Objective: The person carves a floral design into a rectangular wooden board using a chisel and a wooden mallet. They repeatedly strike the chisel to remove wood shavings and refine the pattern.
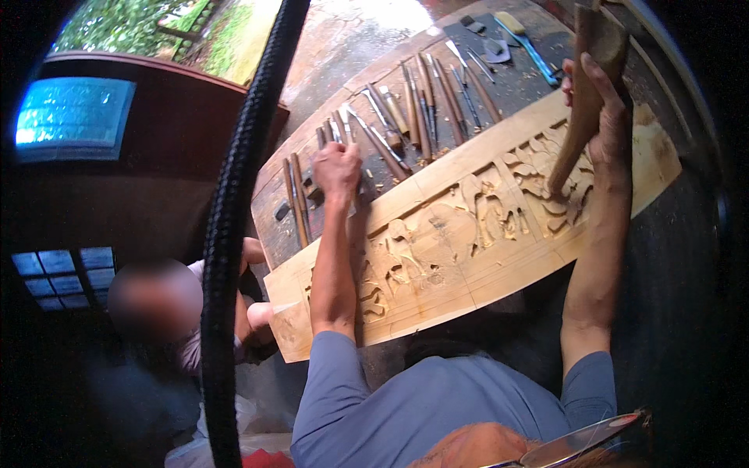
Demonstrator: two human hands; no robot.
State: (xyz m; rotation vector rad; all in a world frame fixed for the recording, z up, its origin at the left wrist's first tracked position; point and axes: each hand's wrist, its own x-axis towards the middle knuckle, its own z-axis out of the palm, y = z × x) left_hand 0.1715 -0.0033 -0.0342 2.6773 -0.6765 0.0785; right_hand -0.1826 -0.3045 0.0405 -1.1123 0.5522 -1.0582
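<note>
Right hand [605, 117] clamped on mallet [583, 93], top cut off at one o'clock; left hand [337, 168] among chisels [406, 125], fingers hidden, grip unclear.

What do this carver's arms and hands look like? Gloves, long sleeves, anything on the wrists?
No gloves: both the left hand and the right hand are bare. The forearms are bare too, with no watch or band visible. The blue-grey shirt has short sleeves ending near the elbows, loose and plain, with no markings to be seen.

Pale matt carved wood panel [468, 234], wooden mallet [581, 109]
</note>
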